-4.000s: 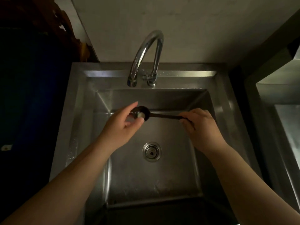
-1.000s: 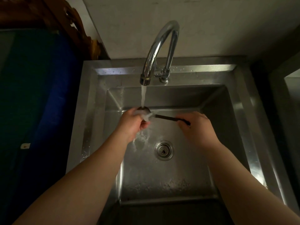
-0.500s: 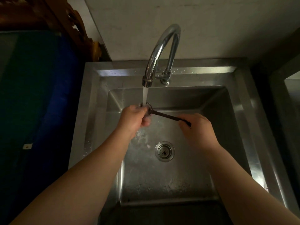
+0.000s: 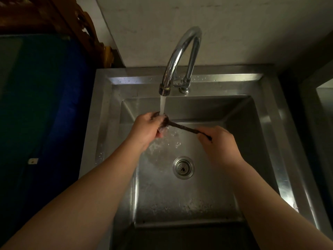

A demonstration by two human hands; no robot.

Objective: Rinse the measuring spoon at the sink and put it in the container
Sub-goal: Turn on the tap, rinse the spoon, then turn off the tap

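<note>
Steel sink [image 4: 266,112], tap [image 4: 182,56] running: left hand [image 4: 149,129] curls closed around the measuring spoon [image 4: 182,126] bowl under the stream, right hand [image 4: 219,141] pinches the handle end, spoon held above the basin.

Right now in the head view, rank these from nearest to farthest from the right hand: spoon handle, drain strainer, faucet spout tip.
1. The spoon handle: gripped in the right hand, running off to its left.
2. The drain strainer: on the basin floor, below and left of that hand.
3. The faucet spout tip: up and left, pouring water above the left hand.
</note>
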